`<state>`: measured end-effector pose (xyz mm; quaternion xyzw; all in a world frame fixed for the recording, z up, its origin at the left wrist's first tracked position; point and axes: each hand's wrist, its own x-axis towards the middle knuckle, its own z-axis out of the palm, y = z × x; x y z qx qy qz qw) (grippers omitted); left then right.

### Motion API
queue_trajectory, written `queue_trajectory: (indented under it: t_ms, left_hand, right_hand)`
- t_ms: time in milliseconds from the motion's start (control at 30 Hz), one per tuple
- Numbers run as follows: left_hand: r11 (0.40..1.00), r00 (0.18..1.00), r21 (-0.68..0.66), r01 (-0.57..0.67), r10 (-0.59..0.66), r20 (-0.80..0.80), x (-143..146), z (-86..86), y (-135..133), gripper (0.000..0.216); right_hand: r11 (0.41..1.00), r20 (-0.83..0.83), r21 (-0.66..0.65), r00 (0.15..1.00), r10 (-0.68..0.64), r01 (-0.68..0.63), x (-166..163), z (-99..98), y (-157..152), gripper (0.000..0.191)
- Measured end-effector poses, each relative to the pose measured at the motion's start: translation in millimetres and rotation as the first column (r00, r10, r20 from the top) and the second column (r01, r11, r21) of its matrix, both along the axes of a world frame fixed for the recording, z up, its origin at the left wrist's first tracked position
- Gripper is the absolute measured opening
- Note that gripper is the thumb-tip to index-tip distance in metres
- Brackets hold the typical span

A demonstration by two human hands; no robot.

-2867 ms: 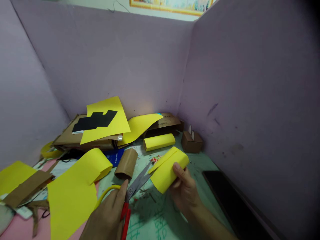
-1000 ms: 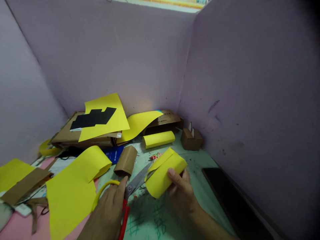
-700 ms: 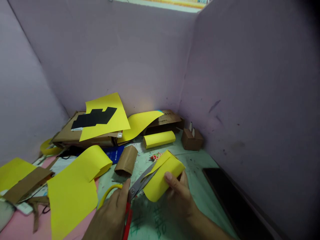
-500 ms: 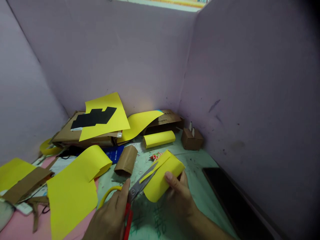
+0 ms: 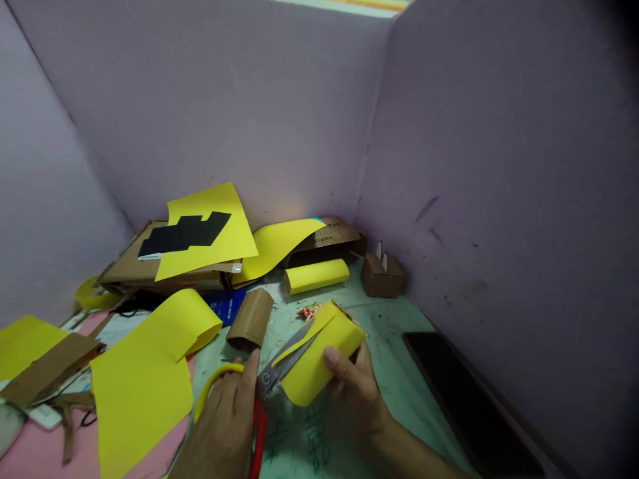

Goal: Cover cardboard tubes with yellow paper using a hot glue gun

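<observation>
My left hand (image 5: 224,414) is closed around the handles of a pair of scissors (image 5: 267,378), one handle yellow and one red. The scissor blades are parted, with a narrow strip along the edge of the yellow paper between them. That paper is wrapped round a short tube (image 5: 319,356), tilted above the table. My right hand (image 5: 357,386) grips the tube from the right, thumb on the yellow side and fingers partly hidden behind. Just beyond the blades lie a bare brown cardboard tube (image 5: 251,318) and a red-and-white patterned item (image 5: 310,310).
Another yellow-covered tube (image 5: 317,276) lies behind. A small brown box (image 5: 383,275) stands near the right wall, a dark flat panel (image 5: 464,399) below it. Yellow sheets (image 5: 144,392) and cardboard (image 5: 52,366) spread on the left. A black cutout (image 5: 184,233) tops the back stack.
The scissor blades are spread a little wider around the paper strip. Both hands, with the scissors and the tube, have shifted slightly left in the view.
</observation>
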<state>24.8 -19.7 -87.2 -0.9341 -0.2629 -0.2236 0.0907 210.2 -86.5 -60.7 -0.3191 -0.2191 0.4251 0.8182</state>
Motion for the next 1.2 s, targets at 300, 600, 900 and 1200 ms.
queue_trajectory:
  t_ms: [300, 600, 900, 1200]
  left_hand:
    - [0.990, 0.990, -0.024, -0.138, 0.138, 0.040, 6.5, 0.0, -9.7, 0.070]
    - [0.995, 0.995, -0.054, -0.085, 0.088, 0.057, 6.7, -2.2, -13.2, 0.067]
    - [0.998, 0.997, -0.059, 0.001, 0.004, 0.080, 0.1, 0.0, -7.8, 0.067]
    - [0.993, 0.995, 0.087, -0.084, 0.080, 0.052, 4.6, 0.3, -4.7, 0.071]
  right_hand:
    - [1.000, 0.004, -0.018, 1.000, 0.018, -0.018, -9.5, 1.7, 1.7, 0.062]
    - [0.999, 0.013, 0.007, 0.999, 0.037, -0.037, -11.6, 3.5, 1.2, 0.046]
    - [1.000, 0.011, 0.004, 1.000, 0.010, -0.010, -12.5, 3.9, 1.3, 0.055]
    - [1.000, 0.028, 0.000, 0.999, 0.022, -0.022, -16.6, -0.5, 1.6, 0.054]
